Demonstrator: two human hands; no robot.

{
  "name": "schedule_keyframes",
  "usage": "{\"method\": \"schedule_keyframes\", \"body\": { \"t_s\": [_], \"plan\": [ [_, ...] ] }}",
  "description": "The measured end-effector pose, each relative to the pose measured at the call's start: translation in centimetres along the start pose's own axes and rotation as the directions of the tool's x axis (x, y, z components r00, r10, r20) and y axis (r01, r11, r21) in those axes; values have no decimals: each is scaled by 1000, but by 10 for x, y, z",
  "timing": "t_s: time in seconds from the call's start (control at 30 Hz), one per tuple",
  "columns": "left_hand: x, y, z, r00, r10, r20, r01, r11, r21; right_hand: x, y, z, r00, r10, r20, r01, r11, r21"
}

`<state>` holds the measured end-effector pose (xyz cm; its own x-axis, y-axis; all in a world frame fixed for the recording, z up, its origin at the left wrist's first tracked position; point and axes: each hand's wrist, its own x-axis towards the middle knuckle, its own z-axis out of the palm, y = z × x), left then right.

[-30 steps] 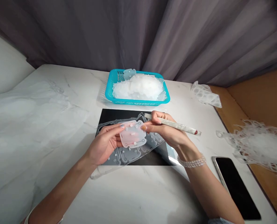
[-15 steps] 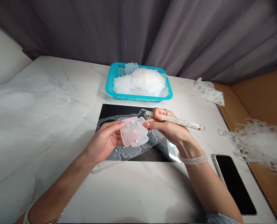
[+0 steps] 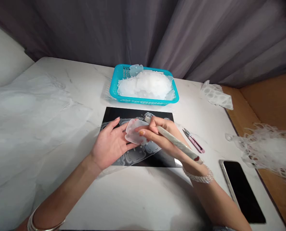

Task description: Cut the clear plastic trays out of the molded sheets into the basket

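Note:
A frosted translucent plastic piece (image 3: 132, 133), thin and with rounded notched edges, is held just over a black mat (image 3: 165, 159). My right hand (image 3: 165, 134) pinches its right side between thumb and fingers. The same hand also grips a pale, pen-like stick (image 3: 176, 144) with a dark red end, slanting across the back of the hand. Behind the piece, my left hand (image 3: 111, 142) has its palm up and fingers stretched out, with its thumb lifted away from the piece. On the mat beneath lies a clear sheet (image 3: 135, 156) of similar shapes, partly covered by my hands.
A blue basket (image 3: 112, 88) heaped with similar pieces stands behind the mat. Pink thread snips (image 3: 193, 140) and a phone (image 3: 244, 192) lie to the right. Cut-away translucent scraps (image 3: 275, 150) hang by the right edge, a perforated strip (image 3: 216, 95) farther back. Clear plastic film (image 3: 32, 128) covers the left side.
My left thumb has let go of the piece and its fingers have opened out. The piece has turned in my right hand, and the stick has swung down, uncovering the snips.

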<state>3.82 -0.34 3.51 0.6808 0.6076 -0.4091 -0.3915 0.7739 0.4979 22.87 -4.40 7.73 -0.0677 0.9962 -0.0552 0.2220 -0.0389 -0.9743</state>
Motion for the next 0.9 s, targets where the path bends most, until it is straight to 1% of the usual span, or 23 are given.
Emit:
{"method": "schedule_keyframes", "body": {
  "t_s": [0.03, 0.07, 0.13, 0.17, 0.2, 0.27, 0.37, 0.6, 0.9],
  "plan": [
    [-1, 1, 1, 1000, -8, -1, 8, 1000, -30, 0, -1, -2, 999, 2, -35, -2, 1000, -1],
    [-2, 2, 2, 1000, -9, -4, 9, 998, -61, 1, 0, -5, 995, 7, -95, -5, 1000, 22],
    [-3, 4, 3, 1000, -10, 3, 11, 994, -106, 4, 4, -14, 978, 28, -205, -9, 995, 96],
    [-3, 4, 3, 1000, -12, 12, 14, 993, -117, 6, 7, -19, 973, 45, -225, -16, 991, 130],
    [-3, 5, 3, 1000, -15, 18, 18, 993, -119, 8, 11, -23, 974, 66, -216, -31, 986, 161],
    [-4, 5, 3, 1000, -17, 19, 19, 994, -105, 12, 18, -27, 984, 105, -147, -71, 974, 217],
    [-5, 4, 4, 1000, -13, 10, 14, 997, -71, 15, 25, -28, 990, 130, -60, -109, 956, 272],
    [-5, 4, 4, 999, -18, 43, 20, 998, -65, 15, 26, -27, 989, 149, -11, -136, 931, 339],
    [-5, 4, 4, 999, -28, 40, 31, 996, -87, 13, 25, -26, 987, 157, 21, -155, 931, 331]
  ]
}}
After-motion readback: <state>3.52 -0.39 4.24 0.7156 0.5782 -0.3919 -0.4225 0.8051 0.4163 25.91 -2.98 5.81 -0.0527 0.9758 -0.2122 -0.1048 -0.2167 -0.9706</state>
